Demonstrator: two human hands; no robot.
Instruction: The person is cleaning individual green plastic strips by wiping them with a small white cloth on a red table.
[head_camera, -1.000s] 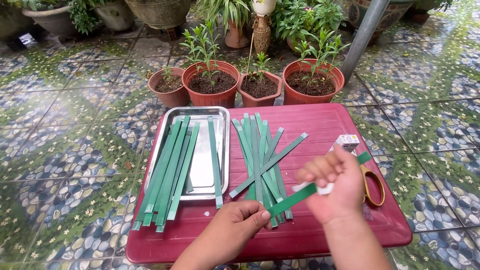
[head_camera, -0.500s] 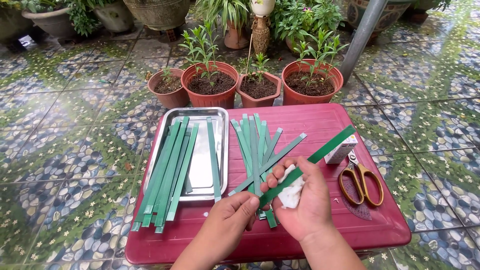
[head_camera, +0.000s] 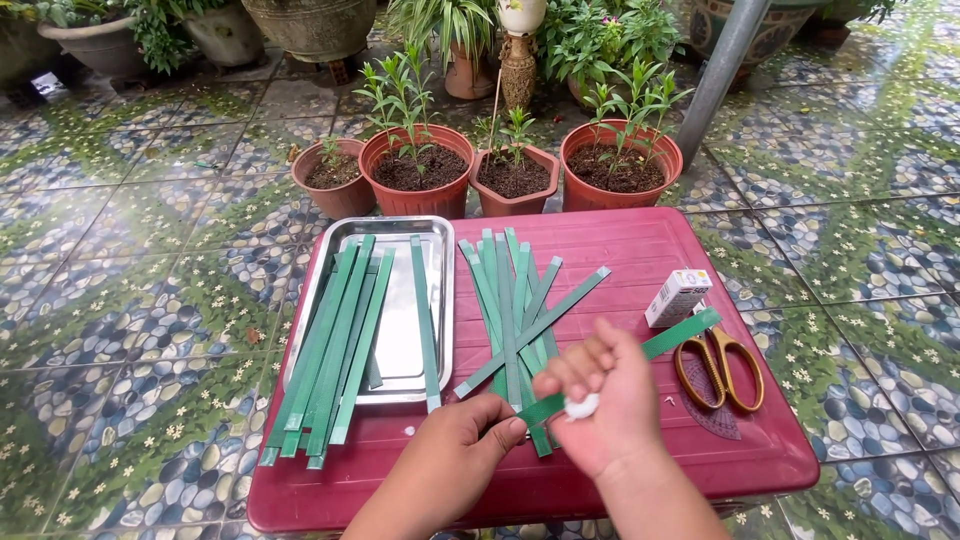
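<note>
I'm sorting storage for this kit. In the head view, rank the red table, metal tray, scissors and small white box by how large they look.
1. Red table
2. Metal tray
3. Scissors
4. White box

Scissors and box lie side by side, so nearness hardly skews their order.

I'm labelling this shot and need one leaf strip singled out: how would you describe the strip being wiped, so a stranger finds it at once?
On the red table, look right of the metal tray and in front of the fanned green strips. The strip being wiped slants toward the scissors, pinched by the left hand and rubbed with a white wad by the right hand. It alone is lifted and held.
</note>
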